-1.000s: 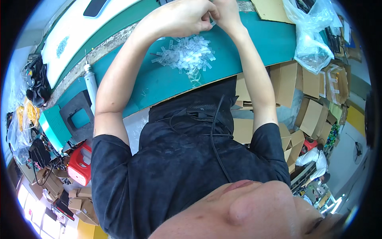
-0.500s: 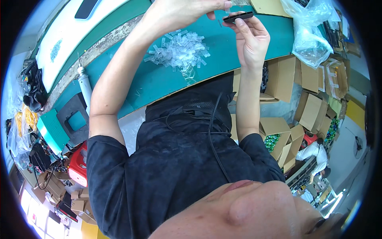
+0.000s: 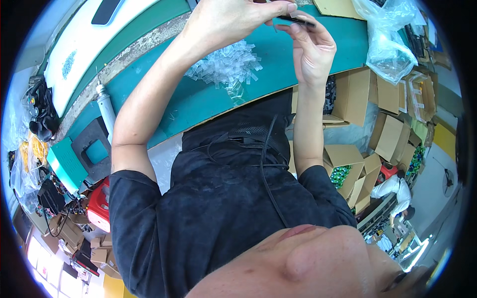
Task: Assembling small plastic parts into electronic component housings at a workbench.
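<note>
My right hand (image 3: 314, 47) pinches a thin, flat black part (image 3: 304, 22) between thumb and fingertips, above the far side of the green table. My left hand (image 3: 231, 20) reaches over from the left, fingers closed, its thumb tip at the black part. A small clear plastic piece (image 3: 294, 14) shows by that thumb, held against or just over the part; contact is hard to make out. A thin dark strand hangs below the black part. Under the left wrist lies a heap of clear plastic strips (image 3: 231, 64), partly covered by the forearm.
On the left are a grey-white pen-shaped tool (image 3: 105, 107), a black frame-like stand (image 3: 92, 151) and a phone (image 3: 107, 11). A clear plastic bag (image 3: 390, 44) lies at the right table end. Open cardboard boxes (image 3: 353, 99) stand beyond the right arm; another person (image 3: 395, 191) is farther off.
My left hand has moved slightly right and down, bringing the clear piece to the black part and covering more of it. The black part has tilted a little in my right hand.
</note>
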Demonstrator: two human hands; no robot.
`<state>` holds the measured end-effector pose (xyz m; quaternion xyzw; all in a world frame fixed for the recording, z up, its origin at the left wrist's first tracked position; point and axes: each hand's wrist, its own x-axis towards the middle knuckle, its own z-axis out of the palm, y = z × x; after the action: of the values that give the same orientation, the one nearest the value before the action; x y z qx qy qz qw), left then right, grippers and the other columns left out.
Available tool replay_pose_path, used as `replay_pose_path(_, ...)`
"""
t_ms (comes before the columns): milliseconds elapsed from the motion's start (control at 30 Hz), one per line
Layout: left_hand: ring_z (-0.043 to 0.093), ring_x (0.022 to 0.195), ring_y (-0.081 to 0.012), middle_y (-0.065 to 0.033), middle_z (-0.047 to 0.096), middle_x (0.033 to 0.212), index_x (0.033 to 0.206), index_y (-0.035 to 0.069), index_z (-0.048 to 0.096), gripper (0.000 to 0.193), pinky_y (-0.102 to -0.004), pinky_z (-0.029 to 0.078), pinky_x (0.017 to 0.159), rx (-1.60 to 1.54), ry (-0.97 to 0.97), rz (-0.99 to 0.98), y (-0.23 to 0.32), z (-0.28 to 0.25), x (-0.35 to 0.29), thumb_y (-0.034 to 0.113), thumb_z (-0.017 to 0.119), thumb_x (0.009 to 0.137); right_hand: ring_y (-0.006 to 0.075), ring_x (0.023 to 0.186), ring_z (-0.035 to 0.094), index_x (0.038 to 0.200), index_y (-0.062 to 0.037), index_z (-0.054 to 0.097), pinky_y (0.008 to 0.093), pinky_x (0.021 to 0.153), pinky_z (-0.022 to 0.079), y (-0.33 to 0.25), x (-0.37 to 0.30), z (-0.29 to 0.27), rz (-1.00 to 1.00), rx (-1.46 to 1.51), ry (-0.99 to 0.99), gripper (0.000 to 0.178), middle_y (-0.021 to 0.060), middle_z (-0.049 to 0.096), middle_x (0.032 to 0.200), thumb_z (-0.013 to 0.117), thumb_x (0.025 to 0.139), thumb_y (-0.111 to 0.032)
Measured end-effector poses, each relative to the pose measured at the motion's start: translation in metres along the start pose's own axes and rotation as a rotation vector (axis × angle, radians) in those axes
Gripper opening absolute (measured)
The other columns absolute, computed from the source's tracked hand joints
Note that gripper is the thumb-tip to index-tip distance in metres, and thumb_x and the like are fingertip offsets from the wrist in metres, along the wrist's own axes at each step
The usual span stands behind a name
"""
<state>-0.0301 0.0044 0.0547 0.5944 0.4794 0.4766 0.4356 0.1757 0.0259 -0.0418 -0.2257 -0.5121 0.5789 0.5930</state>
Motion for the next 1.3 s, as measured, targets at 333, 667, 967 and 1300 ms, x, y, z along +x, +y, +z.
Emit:
replay_pose_path(333, 0.059, 0.061, -0.0060, -0.0034, 0.068, 0.068, 0.096, -0.005, 0.076, 0.019, -0.0238, 0.046, 0.055, 0.042, 0.049, -0.007, 0.002, -0.002, 0.000, 0.014, 0.074, 0.094, 0.0317, 0.091, 0.074, 0.124, 0.0064, 0.068, 0.0426, 0.079, 0.061, -0.014, -0.001, 0.003, 0.098, 0.112, 0.007, 0.027, 0.0226, 0.074, 0.109, 0.066, 0.098, 0.001)
replay_pose_path(667, 0.062, 0.061, -0.0076, -0.0068, 0.070, 0.069, 0.097, -0.006, 0.076, 0.021, -0.0257, 0.049, 0.055, 0.084, 0.022, -0.050, 0.006, 0.002, -0.001, 0.014, 0.074, 0.093, 0.0195, 0.081, 0.073, 0.106, 0.0035, 0.074, 0.0305, 0.070, 0.058, -0.015, -0.001, 0.030, 0.198, 0.034, 0.214, 0.012, 0.0092, 0.076, 0.094, 0.069, 0.094, 0.002)
replay_pose_path(967, 0.067, 0.063, -0.0132, -0.0123, 0.072, 0.073, 0.096, -0.006, 0.075, 0.020, -0.0284, 0.052, 0.058, 0.109, 0.011, 0.024, 0.003, 0.004, -0.003, 0.013, 0.074, 0.091, 0.0251, 0.097, 0.075, 0.117, 0.0066, 0.068, 0.0466, 0.087, 0.067, 0.008, -0.003, -0.001, 0.053, 0.076, 0.102, 0.021, 0.0167, 0.075, 0.105, 0.067, 0.095, 0.007)
replay_pose_path(1300, 0.072, 0.074, -0.0283, -0.0177, 0.073, 0.086, 0.097, -0.005, 0.076, 0.019, -0.0360, 0.055, 0.065, 0.292, 0.047, 0.191, -0.007, -0.006, 0.002, 0.013, 0.073, 0.089, 0.0214, 0.093, 0.074, 0.117, 0.0082, 0.070, 0.0366, 0.081, 0.064, 0.000, -0.010, 0.009, 0.018, -0.123, 0.112, 0.025, 0.0159, 0.074, 0.103, 0.071, 0.093, 0.007)
